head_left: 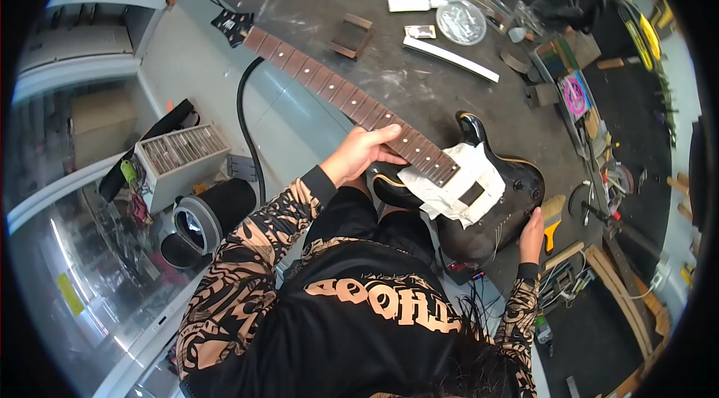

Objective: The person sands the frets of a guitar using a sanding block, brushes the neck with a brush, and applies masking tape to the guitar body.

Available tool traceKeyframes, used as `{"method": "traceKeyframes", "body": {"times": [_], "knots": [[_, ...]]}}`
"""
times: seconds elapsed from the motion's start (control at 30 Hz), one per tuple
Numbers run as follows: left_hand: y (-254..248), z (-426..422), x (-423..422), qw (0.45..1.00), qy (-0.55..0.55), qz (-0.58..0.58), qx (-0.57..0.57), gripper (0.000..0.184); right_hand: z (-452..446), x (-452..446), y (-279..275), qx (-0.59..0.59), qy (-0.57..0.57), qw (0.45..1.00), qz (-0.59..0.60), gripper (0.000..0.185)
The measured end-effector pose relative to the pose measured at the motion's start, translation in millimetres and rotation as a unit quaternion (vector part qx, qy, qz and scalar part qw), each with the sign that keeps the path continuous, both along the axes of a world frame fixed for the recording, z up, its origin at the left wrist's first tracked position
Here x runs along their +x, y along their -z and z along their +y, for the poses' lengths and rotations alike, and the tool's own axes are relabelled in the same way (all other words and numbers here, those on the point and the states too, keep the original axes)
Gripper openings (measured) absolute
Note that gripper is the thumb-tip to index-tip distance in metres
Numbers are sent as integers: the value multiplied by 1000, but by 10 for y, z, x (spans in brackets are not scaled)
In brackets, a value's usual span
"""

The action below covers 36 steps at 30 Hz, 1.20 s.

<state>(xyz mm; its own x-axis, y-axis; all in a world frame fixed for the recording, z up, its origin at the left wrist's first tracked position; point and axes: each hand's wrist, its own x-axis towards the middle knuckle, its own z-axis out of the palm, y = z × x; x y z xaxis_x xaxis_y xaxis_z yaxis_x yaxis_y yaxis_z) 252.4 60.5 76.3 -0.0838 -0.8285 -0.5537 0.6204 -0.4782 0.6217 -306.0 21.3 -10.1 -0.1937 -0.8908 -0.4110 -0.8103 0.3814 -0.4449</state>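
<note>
I see my left hand (367, 149) closed around the neck (322, 82) of the black guitar (505, 218), thumb across the frets. My right hand (531, 237) touches its body's side, spread unclear. The guitar lies partly over the desk (431, 91).

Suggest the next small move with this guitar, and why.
Probably ease the body farther onto the bench, using both hands. It seems to overhang the near edge; the left hand already grips the neck and the right hand is at the body's rim.
</note>
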Motion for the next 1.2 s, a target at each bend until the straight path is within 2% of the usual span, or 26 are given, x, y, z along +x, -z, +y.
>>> {"method": "traceKeyframes", "body": {"times": [0.07, 0.13, 0.17, 0.2, 0.23, 0.27, 0.3, 0.33, 0.37, 0.4, 0.43, 0.5, 0.53, 0.57, 0.63, 0.73, 0.83, 0.93, 1.07, 1.1, 1.17, 1.2], "knots": [[-46, -26, 50, 1000, 3, 2, -5, 44, -16, -38, 28, -65, -33, 997, 37, 70], [-69, -54, 83, 1000, 18, 9, -6, 44, -166, -192, 36, -44, 1, 998, 50, 67], [-86, -55, 118, 1000, 7, 2, -7, 44, -186, -278, 28, -69, -21, 995, 71, 66], [-107, -76, 127, 1000, 5, -1, -8, 44, -120, -372, 93, -120, -39, 990, 69, 61], [-101, -113, 80, 1000, 14, 4, -7, 44, -19, -408, 24, -94, -51, 990, 89, 53], [-25, -108, 109, 1000, 24, 8, -8, 46, 210, -372, -39, -142, -75, 979, 128, 36], [-61, -120, 105, 999, 41, 7, -7, 47, 479, -263, -208, -128, -9, 991, 47, 37], [-97, -140, 89, 999, 44, 2, 9, 47, 774, -221, -277, -126, 45, 990, -35, 47], [-93, -150, 85, 998, 59, 2, 11, 46, 1117, -402, -182, -34, 113, 974, -193, 50], [-86, -149, 66, 999, 48, 13, 11, 43, 1383, -283, -348, 39, 129, 966, -219, 58], [-38, -137, 76, 998, 60, 17, 10, 42, 1678, -146, -459, 52, 54, 984, -162, 64], [5, -158, 77, 997, 65, 36, 14, 40, 2012, 142, -675, 130, 66, 977, -154, 71], [5, -159, 78, 997, 71, 39, 15, 40, 2113, 294, -710, 113, 67, 978, -163, 69], [-1, -159, 81, 996, 74, 40, 16, 40, 2218, 391, -646, 67, 84, 982, -152, 60], [-1, -171, 89, 996, 80, 37, 20, 40, 2292, 477, -513, -8, 16, 997, -72, 43], [-9, -180, 103, 995, 91, 27, 21, 42, 2370, 421, -508, 12, 121, 980, -157, 18], [15, -183, 112, 995, 93, 34, 15, 42, 2375, 310, -625, -49, 202, 963, -173, 11], [-27, -176, 115, 995, 97, 34, 12, 43, 2138, 103, -965, -52, 132, 990, -2, 13], [4, -167, 131, 994, 100, 52, 14, 50, 1591, -194, -1307, -96, -10, 985, 146, 9], [-76, -174, 122, 994, 96, 56, 18, 51, 1441, -307, -1290, -117, -59, 975, 177, 8], [-36, -175, 152, 992, 106, 66, 11, 53, 1143, -545, -1180, -67, -108, 974, 186, 11], [19, -169, 169, 992, 102, 76, 3, 52, 1018, -571, -1138, -79, -144, 968, 188, 21]]}}
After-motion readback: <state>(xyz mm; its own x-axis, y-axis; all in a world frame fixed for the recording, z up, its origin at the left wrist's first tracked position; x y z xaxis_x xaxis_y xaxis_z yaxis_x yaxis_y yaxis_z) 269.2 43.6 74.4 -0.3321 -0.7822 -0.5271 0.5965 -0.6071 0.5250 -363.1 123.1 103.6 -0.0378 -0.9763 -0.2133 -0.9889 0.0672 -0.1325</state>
